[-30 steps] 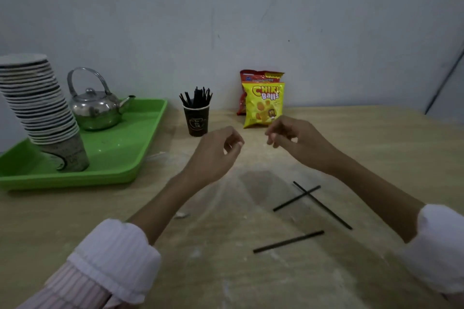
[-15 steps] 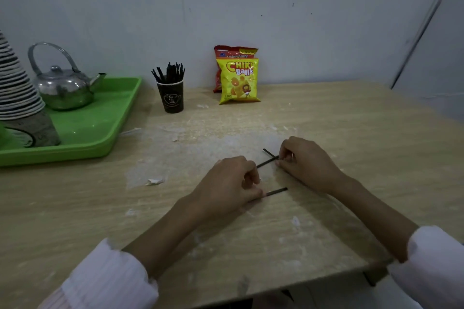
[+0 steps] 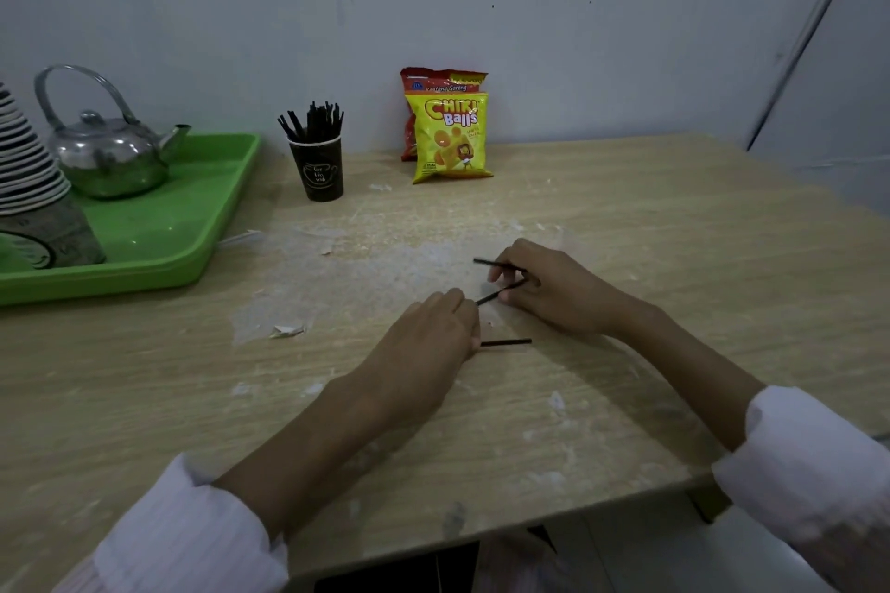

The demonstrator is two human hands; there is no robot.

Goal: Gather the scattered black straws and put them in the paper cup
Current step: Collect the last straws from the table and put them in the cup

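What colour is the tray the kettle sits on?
Bright green; the head view shows the tray plainly.
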